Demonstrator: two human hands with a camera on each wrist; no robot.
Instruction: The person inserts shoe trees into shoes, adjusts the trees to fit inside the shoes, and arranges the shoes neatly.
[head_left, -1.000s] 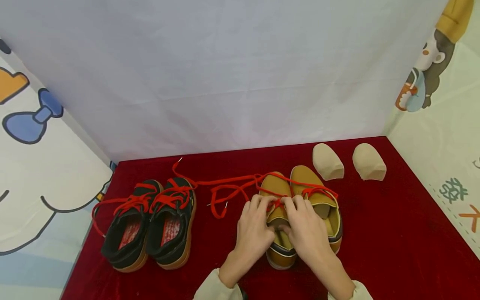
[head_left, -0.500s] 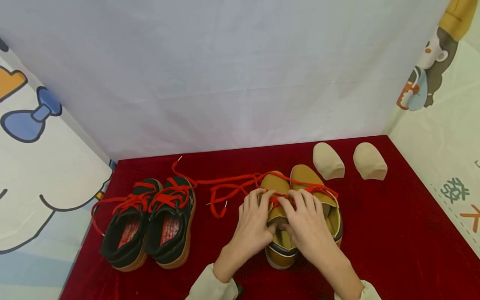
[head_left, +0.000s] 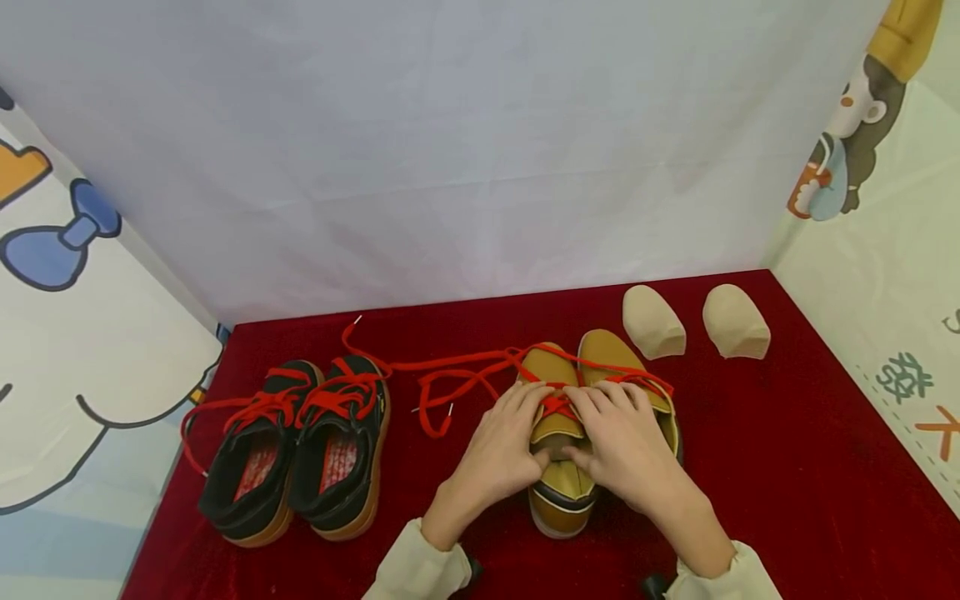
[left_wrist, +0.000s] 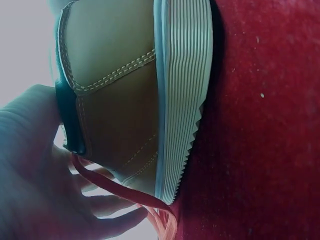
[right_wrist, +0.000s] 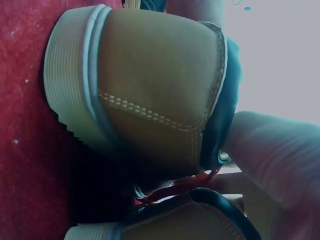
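A tan shoe [head_left: 558, 523] with red laces [head_left: 557, 405] stands between both hands, toe pointing away. My left hand [head_left: 495, 442] rests on its left side, fingertips by the lacing and thumb at the opening. My right hand [head_left: 626, 437] mirrors it on the other side. In the left wrist view, the left fingers [left_wrist: 117, 222] reach out fairly straight past a hanging lace [left_wrist: 117, 187]. The right wrist view shows the right thumb [right_wrist: 250, 137] at the dark collar [right_wrist: 220, 115]; the other right fingers are mostly hidden there. A second tan shoe [head_left: 611, 350] sits alongside, partly covered by the right hand.
Two black shoes [head_left: 333, 471] with red laces [head_left: 348, 396] stand to the left on the red cloth [head_left: 787, 467]. Loose red laces [head_left: 450, 364] trail between the pairs. Two cream shoe inserts [head_left: 654, 323] lie at the back right. A white sheet [head_left: 480, 167] hangs behind.
The fingers of both hands have flattened from a more curled pose at the lacing, and the wrists have spread apart. More of the crossed laces shows between the hands. The shoes stay in place.
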